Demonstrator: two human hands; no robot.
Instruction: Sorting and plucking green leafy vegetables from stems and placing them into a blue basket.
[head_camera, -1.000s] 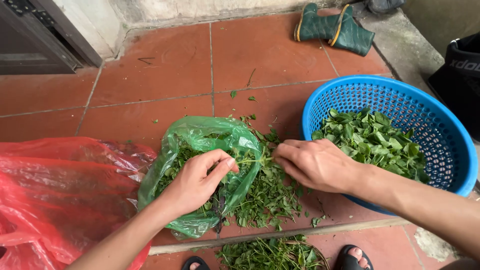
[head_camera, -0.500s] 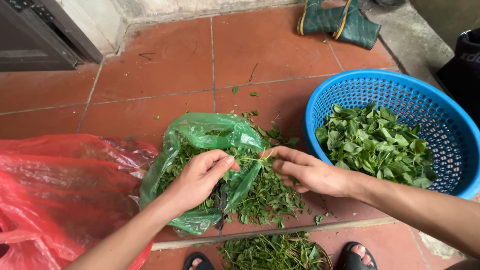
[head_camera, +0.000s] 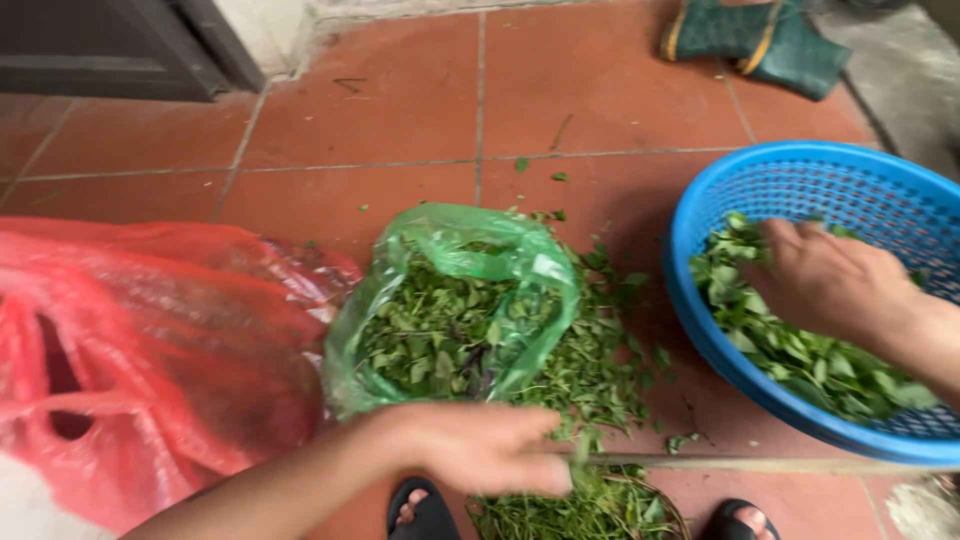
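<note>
— Head view: where are the hands?
— Right hand (head_camera: 830, 280) lies palm-down in the blue basket (head_camera: 800, 180), fingers curled on leaves (head_camera: 800, 355). Left hand (head_camera: 480, 448) hovers below the green bag (head_camera: 470, 250), fingers pinched on a stem (head_camera: 583, 450).

Left hand (head_camera: 480, 447) low, near frame bottom, palm down, fingers curled and pinched together, forearm angled in from lower left. Right hand (head_camera: 830, 282) extended right, palm down, fingers bent downward.
</note>
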